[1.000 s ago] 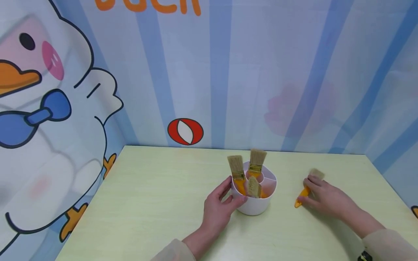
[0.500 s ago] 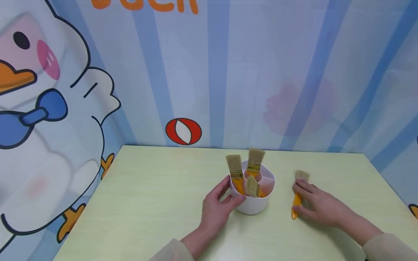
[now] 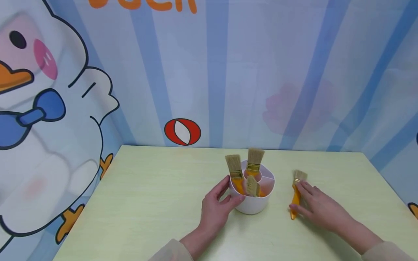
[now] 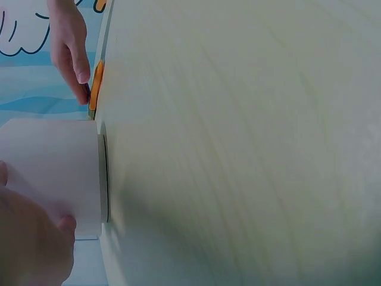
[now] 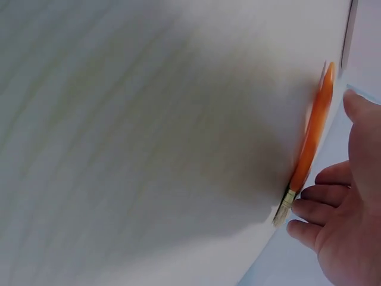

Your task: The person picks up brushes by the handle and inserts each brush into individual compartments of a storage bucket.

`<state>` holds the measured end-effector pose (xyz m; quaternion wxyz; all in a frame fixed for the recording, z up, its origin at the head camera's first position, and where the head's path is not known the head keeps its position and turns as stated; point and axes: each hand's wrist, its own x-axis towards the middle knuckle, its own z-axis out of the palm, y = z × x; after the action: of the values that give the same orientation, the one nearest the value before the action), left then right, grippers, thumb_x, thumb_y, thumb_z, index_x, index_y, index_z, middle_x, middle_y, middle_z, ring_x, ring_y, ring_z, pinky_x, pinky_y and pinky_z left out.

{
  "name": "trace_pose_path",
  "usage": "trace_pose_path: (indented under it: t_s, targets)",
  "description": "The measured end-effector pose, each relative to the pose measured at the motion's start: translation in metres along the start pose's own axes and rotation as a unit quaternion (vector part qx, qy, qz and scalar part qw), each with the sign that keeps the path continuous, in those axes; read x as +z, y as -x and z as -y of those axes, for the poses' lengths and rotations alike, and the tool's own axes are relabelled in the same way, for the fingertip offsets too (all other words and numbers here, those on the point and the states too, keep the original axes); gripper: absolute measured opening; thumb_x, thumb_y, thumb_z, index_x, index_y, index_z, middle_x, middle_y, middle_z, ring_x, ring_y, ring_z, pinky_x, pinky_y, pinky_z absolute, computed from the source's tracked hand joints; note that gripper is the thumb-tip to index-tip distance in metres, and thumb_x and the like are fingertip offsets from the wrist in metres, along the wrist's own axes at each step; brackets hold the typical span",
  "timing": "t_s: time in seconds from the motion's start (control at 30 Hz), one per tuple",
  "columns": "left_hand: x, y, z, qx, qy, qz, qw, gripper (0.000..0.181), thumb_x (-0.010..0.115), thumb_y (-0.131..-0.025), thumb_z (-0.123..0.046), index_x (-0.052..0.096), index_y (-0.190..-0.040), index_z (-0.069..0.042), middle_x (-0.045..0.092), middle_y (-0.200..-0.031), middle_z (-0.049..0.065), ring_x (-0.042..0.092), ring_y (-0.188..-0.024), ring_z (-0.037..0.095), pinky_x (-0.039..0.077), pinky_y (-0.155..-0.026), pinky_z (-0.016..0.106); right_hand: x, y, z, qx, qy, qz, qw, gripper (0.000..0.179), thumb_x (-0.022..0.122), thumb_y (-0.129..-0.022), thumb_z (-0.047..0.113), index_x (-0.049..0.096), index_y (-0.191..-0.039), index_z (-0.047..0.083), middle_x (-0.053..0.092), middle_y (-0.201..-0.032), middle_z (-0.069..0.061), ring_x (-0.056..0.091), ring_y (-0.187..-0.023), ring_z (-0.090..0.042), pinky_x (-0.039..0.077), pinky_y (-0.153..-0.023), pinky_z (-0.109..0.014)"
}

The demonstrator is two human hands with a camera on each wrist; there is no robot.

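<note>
My left hand (image 3: 213, 208) grips a white divided cup (image 3: 251, 207) standing on the table, thumb at its near side and fingers at its left. Three paintbrushes stand in the cup bristles up: one at the left (image 3: 233, 165), one at the back (image 3: 255, 157) and a leaning one (image 3: 252, 186) in front. A fourth paintbrush (image 3: 295, 197) with an orange handle lies on the table to the right, bristles pointing away. Beside it is my right hand (image 3: 321, 206), fingers extended. In the right wrist view the fingertips come close to the brush's ferrule (image 5: 289, 198), with the thumb apart from the handle.
The pale wooden table (image 3: 147, 195) reaches back to a striped blue backdrop (image 3: 241, 72). A cartoon duck (image 3: 42, 163) is printed on the cloth at the left, a red and white ball (image 3: 183, 132) at the back.
The loose paintbrush has shifted left and towards me, its handle swinging round to point nearly at me. My right hand's fingers have eased off it. The left hand stays on the cup.
</note>
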<state>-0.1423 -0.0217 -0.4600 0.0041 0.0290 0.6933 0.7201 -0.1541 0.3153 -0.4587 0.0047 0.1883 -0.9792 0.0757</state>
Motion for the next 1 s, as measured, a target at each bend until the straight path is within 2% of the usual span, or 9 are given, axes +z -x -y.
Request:
trace_pose_path:
  t_s: [0.23,0.4,0.6,0.83,1.0]
  targets:
    - [0.001,0.000,0.000,-0.004,-0.004,0.004,1.0000,0.072,0.087,-0.093,-0.023,0.056,-0.156,-0.012,0.056,-0.159,0.005,0.050,-0.149,0.032,0.052,-0.111,0.046,-0.001,0.002,-0.004,-0.034,-0.012,0.011,0.9993,0.084,0.073,-0.098,0.054,0.052,-0.154,-0.005,0.046,-0.161,-0.029,0.051,-0.140,-0.056,0.044,-0.114,-0.068]
    - [0.000,0.001,-0.001,-0.008,-0.003,0.001,1.0000,0.072,0.087,-0.092,-0.023,0.056,-0.156,-0.012,0.056,-0.159,0.004,0.050,-0.149,0.032,0.052,-0.111,0.046,-0.009,0.001,-0.011,-0.067,-0.018,0.042,0.9967,0.083,0.077,-0.096,0.052,0.052,-0.156,0.000,0.047,-0.162,-0.025,0.052,-0.141,-0.051,0.044,-0.115,-0.066]
    - [0.000,0.000,0.000,-0.006,-0.007,0.003,1.0000,0.073,0.087,-0.093,-0.024,0.055,-0.157,-0.011,0.056,-0.159,0.005,0.050,-0.149,0.033,0.052,-0.111,0.047,-0.018,0.003,-0.017,-0.095,0.004,0.073,0.9928,0.079,0.078,-0.096,0.043,0.050,-0.159,0.005,0.048,-0.162,-0.023,0.053,-0.142,-0.049,0.044,-0.114,-0.066]
    - [-0.001,-0.001,0.001,-0.002,-0.007,0.005,1.0000,0.073,0.087,-0.093,-0.025,0.055,-0.157,-0.011,0.056,-0.159,0.006,0.050,-0.149,0.033,0.053,-0.111,0.047,-0.017,0.006,-0.023,-0.094,0.008,0.076,0.9927,0.074,0.075,-0.095,0.028,0.048,-0.162,0.010,0.047,-0.164,-0.019,0.057,-0.137,-0.051,0.049,-0.110,-0.065]
    - [-0.001,-0.001,0.001,-0.005,-0.007,0.004,1.0000,0.073,0.087,-0.093,-0.024,0.055,-0.157,-0.011,0.056,-0.159,0.006,0.050,-0.149,0.033,0.053,-0.111,0.046,-0.015,0.006,-0.025,-0.082,-0.022,0.066,0.9942,0.074,0.076,-0.096,0.030,0.047,-0.161,0.007,0.048,-0.163,-0.020,0.058,-0.137,-0.049,0.053,-0.106,-0.063]
